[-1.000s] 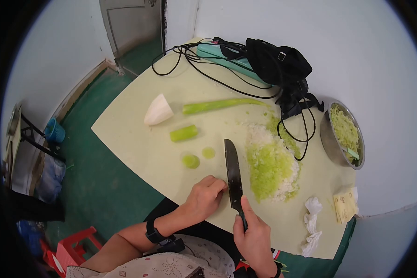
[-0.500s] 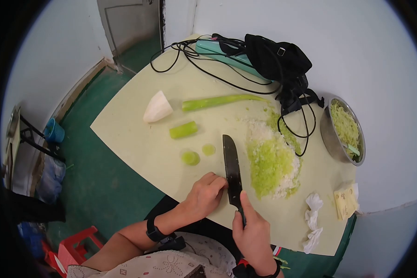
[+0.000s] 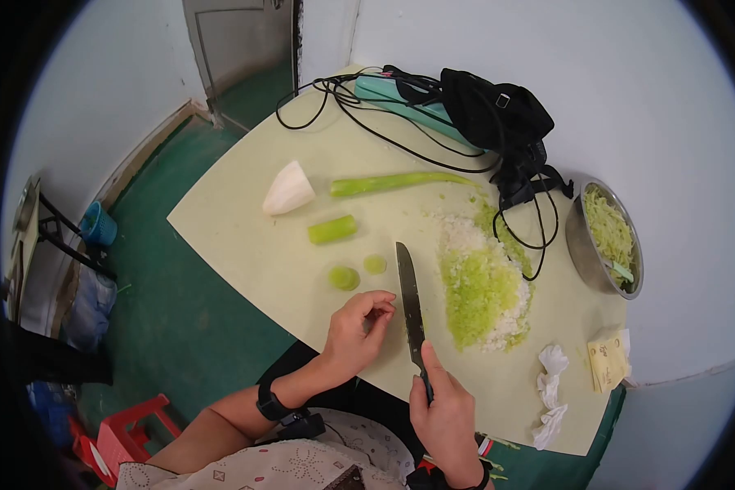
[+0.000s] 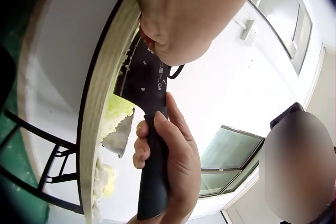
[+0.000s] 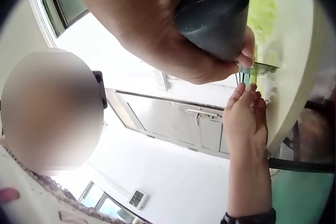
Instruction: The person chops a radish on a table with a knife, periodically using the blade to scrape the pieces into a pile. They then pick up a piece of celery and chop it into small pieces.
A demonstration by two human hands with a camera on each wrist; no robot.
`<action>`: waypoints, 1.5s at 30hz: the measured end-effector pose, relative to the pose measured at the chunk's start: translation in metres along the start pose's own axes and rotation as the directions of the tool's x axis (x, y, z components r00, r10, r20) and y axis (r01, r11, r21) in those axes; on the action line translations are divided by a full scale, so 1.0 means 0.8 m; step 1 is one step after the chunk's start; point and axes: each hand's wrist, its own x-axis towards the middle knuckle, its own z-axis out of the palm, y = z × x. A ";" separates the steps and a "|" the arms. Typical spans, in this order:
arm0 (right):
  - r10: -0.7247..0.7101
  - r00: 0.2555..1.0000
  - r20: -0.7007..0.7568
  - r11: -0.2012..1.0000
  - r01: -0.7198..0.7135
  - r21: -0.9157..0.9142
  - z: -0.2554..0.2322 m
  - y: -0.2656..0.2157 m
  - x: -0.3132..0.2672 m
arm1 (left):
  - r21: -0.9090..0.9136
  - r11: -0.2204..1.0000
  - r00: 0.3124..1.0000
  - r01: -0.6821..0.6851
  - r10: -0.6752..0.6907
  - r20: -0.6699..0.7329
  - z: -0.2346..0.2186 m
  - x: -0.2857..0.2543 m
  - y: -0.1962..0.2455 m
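My right hand point(image 3: 447, 416) grips the black handle of a kitchen knife point(image 3: 412, 302), its dark blade pointing away from me over the table. Left of the blade is my left hand point(image 3: 356, 331), fingers loosely bent, a gap showing between thumb and forefinger and nothing visible in it. Just beyond its fingertips lie green stem slices point(image 3: 344, 278) and one thin round slice point(image 3: 375, 264). Farther back are a short green stem chunk point(image 3: 332, 229), a long tapering green stem point(image 3: 400, 181) and a white root vegetable piece point(image 3: 289, 189). A finely chopped green-and-white heap point(image 3: 482, 298) spreads right of the knife.
A steel bowl point(image 3: 578, 249) of green shreds stands against the wall at right. Black cables point(image 3: 400, 140) and a black bag point(image 3: 498, 110) lie over a teal case point(image 3: 416, 110) at the back. Crumpled tissues point(image 3: 552, 392) and yellow paper point(image 3: 608, 363) are near the right edge.
My left hand has moved a little left and away from the blade, and its thumb and forefinger have parted. The right hand keeps its grip on the knife.
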 end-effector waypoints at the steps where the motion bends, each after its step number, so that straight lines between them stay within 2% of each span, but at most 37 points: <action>1: 0.022 1.000 -0.002 1.000 -0.022 0.010 -0.003 -0.003 0.000 | 0.012 1.000 1.000 -0.015 0.015 -0.009 0.000 0.000 0.000; 3: 0.063 0.998 -0.002 0.998 -0.063 0.029 -0.010 -0.012 0.000 | 0.000 1.000 0.999 -0.019 0.019 -0.029 0.000 0.002 -0.002; 6: -0.028 0.999 -0.046 0.998 0.031 0.058 0.002 -0.007 -0.003 | 0.066 0.998 0.999 -0.024 0.027 -0.042 -0.003 0.002 0.003; 9: -0.023 0.999 -0.049 1.000 0.024 0.017 0.003 -0.002 -0.002 | 0.073 0.997 1.000 0.025 -0.024 -0.010 -0.004 0.003 0.005; 12: 0.071 0.996 -0.047 0.997 -0.072 -0.015 -0.010 0.005 0.002 | 0.054 0.997 0.998 0.059 -0.060 0.019 -0.002 0.000 0.007; 13: 0.060 0.997 -0.056 0.998 -0.061 -0.019 -0.012 0.006 0.002 | 0.048 0.997 0.998 0.060 -0.061 0.025 0.000 0.001 0.009; 16: 0.036 0.997 -0.073 0.999 -0.038 -0.024 -0.012 0.012 0.002 | 0.233 0.961 0.983 -0.150 0.120 0.140 -0.001 0.004 0.012; 19: 0.029 0.996 -0.079 0.999 -0.030 -0.020 -0.011 0.013 0.005 | 0.286 0.917 0.955 -0.280 0.235 0.180 0.002 0.008 0.013; 22: 0.029 0.995 -0.091 0.999 -0.031 -0.019 -0.014 0.010 0.006 | 0.291 0.925 0.964 -0.244 0.199 0.178 0.000 0.007 0.013; 33: -0.071 0.994 -0.085 0.996 0.066 -0.057 -0.005 0.028 0.012 | 0.342 0.885 0.944 -0.316 0.255 0.211 0.001 0.007 0.014; 36: 0.003 0.998 -0.069 1.000 -0.005 -0.018 -0.011 0.022 0.012 | 0.353 0.880 0.943 -0.318 0.255 0.215 0.001 0.008 0.014; 42: -0.049 0.996 -0.073 0.998 0.046 -0.044 -0.006 0.023 0.012 | 0.360 0.881 0.947 -0.307 0.244 0.209 0.002 0.008 0.014; 45: -0.017 0.996 -0.083 1.000 0.016 -0.010 -0.013 0.024 0.011 | 0.364 0.879 0.946 -0.307 0.242 0.215 0.001 0.008 0.016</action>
